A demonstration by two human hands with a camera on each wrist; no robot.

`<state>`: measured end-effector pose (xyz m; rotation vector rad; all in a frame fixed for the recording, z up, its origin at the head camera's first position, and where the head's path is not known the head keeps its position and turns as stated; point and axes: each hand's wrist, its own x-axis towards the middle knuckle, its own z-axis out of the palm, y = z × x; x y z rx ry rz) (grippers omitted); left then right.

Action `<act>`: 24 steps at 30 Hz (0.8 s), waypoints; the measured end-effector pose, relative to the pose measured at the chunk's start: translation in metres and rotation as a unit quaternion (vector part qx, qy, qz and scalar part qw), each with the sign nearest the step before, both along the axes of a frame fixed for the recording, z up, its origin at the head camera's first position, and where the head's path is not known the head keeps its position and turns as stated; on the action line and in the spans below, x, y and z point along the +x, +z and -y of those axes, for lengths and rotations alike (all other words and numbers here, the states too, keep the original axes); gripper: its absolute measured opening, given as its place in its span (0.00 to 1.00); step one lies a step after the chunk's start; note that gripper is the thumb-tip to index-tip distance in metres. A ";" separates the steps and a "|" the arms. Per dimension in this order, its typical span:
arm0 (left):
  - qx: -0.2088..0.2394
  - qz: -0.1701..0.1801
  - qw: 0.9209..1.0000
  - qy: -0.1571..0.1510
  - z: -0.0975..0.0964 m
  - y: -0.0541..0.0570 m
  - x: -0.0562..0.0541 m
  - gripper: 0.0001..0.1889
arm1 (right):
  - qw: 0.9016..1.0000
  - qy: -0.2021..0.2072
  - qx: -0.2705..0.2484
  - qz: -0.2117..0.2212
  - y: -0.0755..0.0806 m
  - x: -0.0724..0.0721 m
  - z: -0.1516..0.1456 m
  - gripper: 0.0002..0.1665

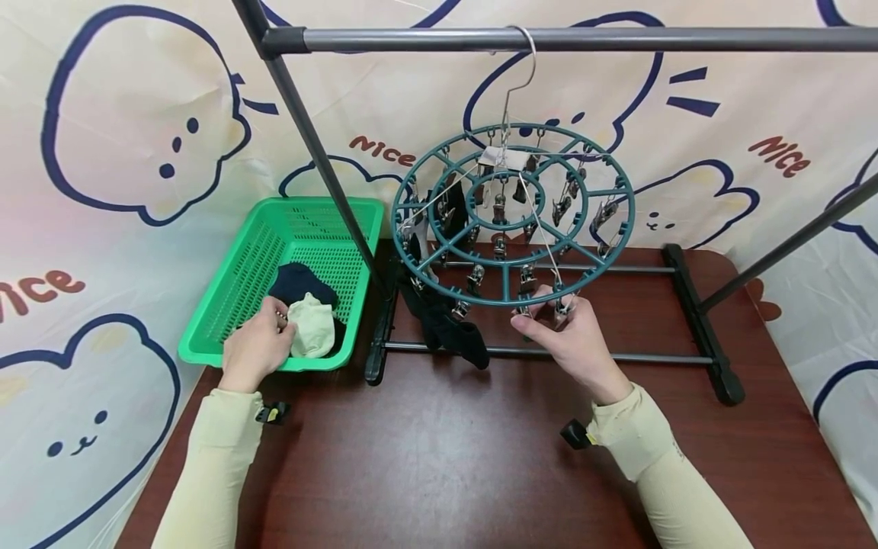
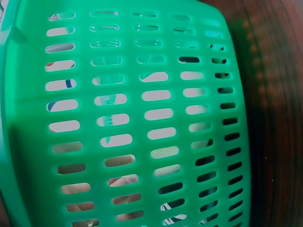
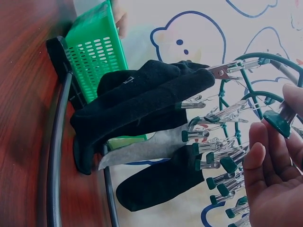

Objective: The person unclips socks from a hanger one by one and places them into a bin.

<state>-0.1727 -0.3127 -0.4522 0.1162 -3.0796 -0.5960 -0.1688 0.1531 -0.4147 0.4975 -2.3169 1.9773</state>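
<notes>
My left hand (image 1: 259, 347) is inside the green basket (image 1: 199, 352), its bent fingers beside a cream sock (image 1: 312, 324). Whether they grip cloth is hidden. A dark navy sock (image 1: 302, 282) lies behind the cream one. My right hand (image 1: 576, 343) pinches a metal clip with green tips (image 3: 278, 124) at the near rim of a round teal drying hanger (image 1: 506, 293). Black socks (image 1: 446, 324) hang from clips on the hanger's left side. In the right wrist view a grey sock (image 3: 142, 151) hangs between black socks (image 3: 142, 97).
The hanger's hook sits over a dark metal bar (image 1: 617, 40) of a rack, whose black feet (image 1: 723, 377) stand on the brown table (image 1: 446, 457). Several other clips (image 1: 499, 244) dangle from the hanger. A cartoon-printed cloth (image 1: 137, 99) covers the wall behind.
</notes>
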 end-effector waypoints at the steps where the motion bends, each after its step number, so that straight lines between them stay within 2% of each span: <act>1: 0.006 -0.003 1.000 0.003 0.000 0.000 0.000 0.12 | 1.000 0.000 0.001 -0.001 0.000 0.000 0.000 0.06; 7: 0.008 -0.020 1.000 0.002 -0.001 -0.001 0.000 0.06 | 1.000 0.000 0.003 -0.005 0.000 0.000 0.000 0.04; 16: -0.020 -0.014 1.000 0.002 -0.002 -0.002 -0.001 0.18 | 1.000 -0.003 0.004 -0.009 0.000 0.001 0.000 0.04; 24: -0.042 0.002 0.999 -0.005 -0.003 -0.002 0.000 0.22 | 1.000 -0.009 0.011 -0.009 -0.001 -0.001 0.000 0.05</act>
